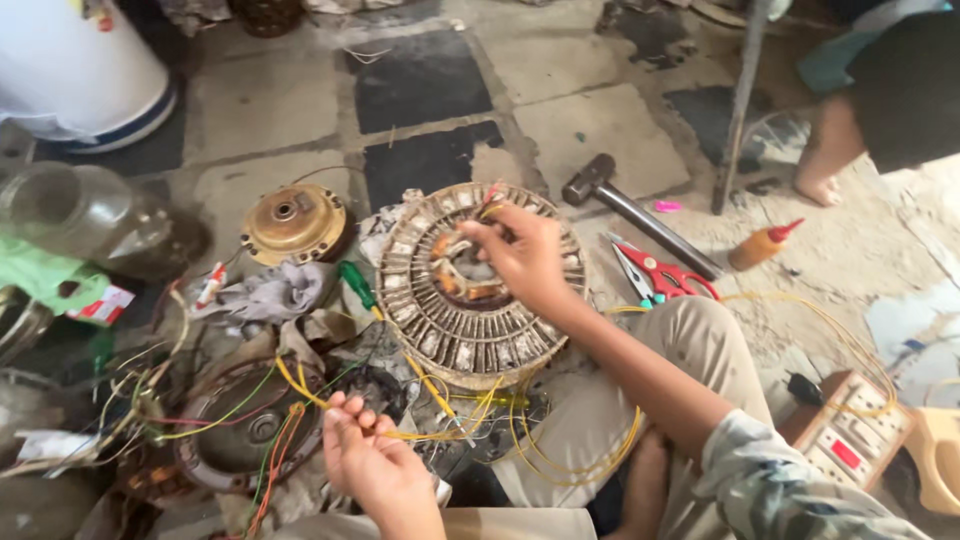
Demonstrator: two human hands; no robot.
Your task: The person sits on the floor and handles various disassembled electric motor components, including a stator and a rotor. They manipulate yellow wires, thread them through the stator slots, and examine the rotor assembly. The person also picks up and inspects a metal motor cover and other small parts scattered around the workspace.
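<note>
A round motor stator (455,335) with slotted metal laminations lies on the floor in front of me. My right hand (520,255) rests over its top, fingers pinched on the red and white wire ends near its far rim. My left hand (365,455) sits lower left, fingers closed around thin yellow wires (440,432) that run toward the stator's near edge. More yellow wire loops (560,465) lie across my trouser leg.
A brass-coloured motor cap (292,222), green-handled screwdriver (356,284), grey rag (265,295), hammer (620,205), red-handled pliers (660,275), orange squeeze bottle (762,245) and a tester box (850,440) surround me. Another person's foot (825,150) is at upper right. White drum (75,65) upper left.
</note>
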